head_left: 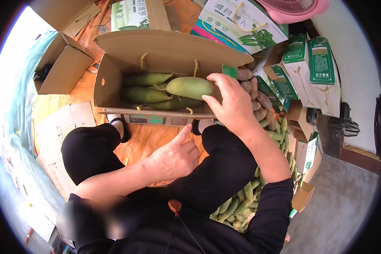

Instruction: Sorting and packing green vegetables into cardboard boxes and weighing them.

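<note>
An open brown cardboard box (110,80) stands on a scale (156,120) in front of me and holds several long green radishes (144,94). My right hand (228,103) reaches over the box's right end and grips one green radish (190,87) on top of the others. My left hand (173,157) hovers between my knees, loosely curled with the thumb up and nothing in it.
A heap of green radishes (241,199) and some brown-purple roots (258,99) lies to my right. Folded green-and-white cartons (313,67) stand at the right. An empty brown box (63,63) sits at the left. A pink basket (296,9) is at the top.
</note>
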A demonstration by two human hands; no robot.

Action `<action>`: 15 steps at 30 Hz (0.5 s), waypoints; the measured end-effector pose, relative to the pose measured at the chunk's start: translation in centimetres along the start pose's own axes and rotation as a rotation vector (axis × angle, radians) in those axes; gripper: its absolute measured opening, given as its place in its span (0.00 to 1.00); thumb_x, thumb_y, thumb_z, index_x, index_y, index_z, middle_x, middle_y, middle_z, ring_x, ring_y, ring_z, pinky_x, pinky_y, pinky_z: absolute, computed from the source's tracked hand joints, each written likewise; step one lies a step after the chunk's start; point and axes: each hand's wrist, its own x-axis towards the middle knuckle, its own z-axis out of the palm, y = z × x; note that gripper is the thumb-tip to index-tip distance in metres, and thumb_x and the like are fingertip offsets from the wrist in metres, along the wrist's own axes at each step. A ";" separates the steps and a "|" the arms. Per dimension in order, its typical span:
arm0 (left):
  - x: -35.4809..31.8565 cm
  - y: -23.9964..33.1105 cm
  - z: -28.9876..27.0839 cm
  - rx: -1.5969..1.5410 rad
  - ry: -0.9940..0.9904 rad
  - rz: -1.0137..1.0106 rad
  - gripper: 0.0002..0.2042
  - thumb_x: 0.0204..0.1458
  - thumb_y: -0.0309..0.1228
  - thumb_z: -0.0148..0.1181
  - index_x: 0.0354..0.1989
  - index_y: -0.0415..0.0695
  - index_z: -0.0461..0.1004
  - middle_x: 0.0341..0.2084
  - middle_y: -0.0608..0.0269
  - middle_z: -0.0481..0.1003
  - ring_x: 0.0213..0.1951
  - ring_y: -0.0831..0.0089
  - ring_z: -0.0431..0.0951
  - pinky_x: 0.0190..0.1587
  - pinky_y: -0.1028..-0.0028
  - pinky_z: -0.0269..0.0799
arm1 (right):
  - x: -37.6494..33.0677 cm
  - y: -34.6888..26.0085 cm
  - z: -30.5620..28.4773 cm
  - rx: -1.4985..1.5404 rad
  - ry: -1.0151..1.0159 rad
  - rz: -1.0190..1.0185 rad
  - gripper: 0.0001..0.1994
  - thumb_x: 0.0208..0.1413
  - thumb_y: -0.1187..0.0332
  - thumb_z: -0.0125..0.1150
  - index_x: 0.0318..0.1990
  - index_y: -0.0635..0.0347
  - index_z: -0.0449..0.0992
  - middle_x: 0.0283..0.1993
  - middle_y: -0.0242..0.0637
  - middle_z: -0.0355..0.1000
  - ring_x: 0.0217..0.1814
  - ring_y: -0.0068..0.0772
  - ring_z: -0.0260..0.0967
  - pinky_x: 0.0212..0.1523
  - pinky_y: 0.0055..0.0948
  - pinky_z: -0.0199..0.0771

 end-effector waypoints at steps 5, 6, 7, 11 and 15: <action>0.1 -0.1 0.4 -0.046 -0.006 0.007 0.08 0.35 0.30 0.56 0.25 0.42 0.75 0.29 0.63 0.73 0.43 0.66 0.74 0.63 0.47 0.57 | -1.4 0.5 -3.2 0.127 0.092 -0.020 0.15 0.45 0.74 0.65 0.42 0.60 0.73 0.45 0.39 0.72 0.46 0.41 0.71 0.43 0.33 0.72; 0.1 -0.1 0.6 -0.051 -0.005 -0.011 0.08 0.35 0.30 0.56 0.25 0.41 0.75 0.30 0.63 0.73 0.43 0.66 0.74 0.63 0.46 0.57 | -2.1 1.0 -3.7 0.222 0.124 0.060 0.13 0.46 0.75 0.65 0.42 0.61 0.74 0.44 0.38 0.72 0.44 0.36 0.72 0.40 0.30 0.73; 0.2 -0.1 0.8 -0.059 -0.005 -0.026 0.09 0.34 0.30 0.56 0.26 0.41 0.75 0.30 0.63 0.73 0.43 0.65 0.75 0.63 0.46 0.56 | -3.1 1.6 -4.3 0.318 0.158 0.145 0.12 0.47 0.76 0.64 0.41 0.61 0.74 0.43 0.37 0.73 0.42 0.32 0.72 0.37 0.26 0.73; 0.6 -0.1 0.6 -0.042 0.000 -0.041 0.10 0.35 0.29 0.56 0.27 0.41 0.76 0.32 0.63 0.74 0.45 0.65 0.75 0.63 0.47 0.57 | -7.9 6.0 -4.8 0.346 0.322 0.314 0.11 0.51 0.76 0.62 0.43 0.62 0.75 0.40 0.35 0.75 0.39 0.24 0.72 0.34 0.21 0.72; 1.5 0.3 0.9 -0.053 0.011 -0.031 0.08 0.37 0.28 0.56 0.27 0.40 0.75 0.33 0.62 0.74 0.46 0.66 0.75 0.62 0.46 0.57 | -16.2 11.7 -3.4 0.355 0.397 0.588 0.10 0.52 0.74 0.62 0.42 0.62 0.75 0.37 0.35 0.76 0.39 0.25 0.73 0.35 0.21 0.72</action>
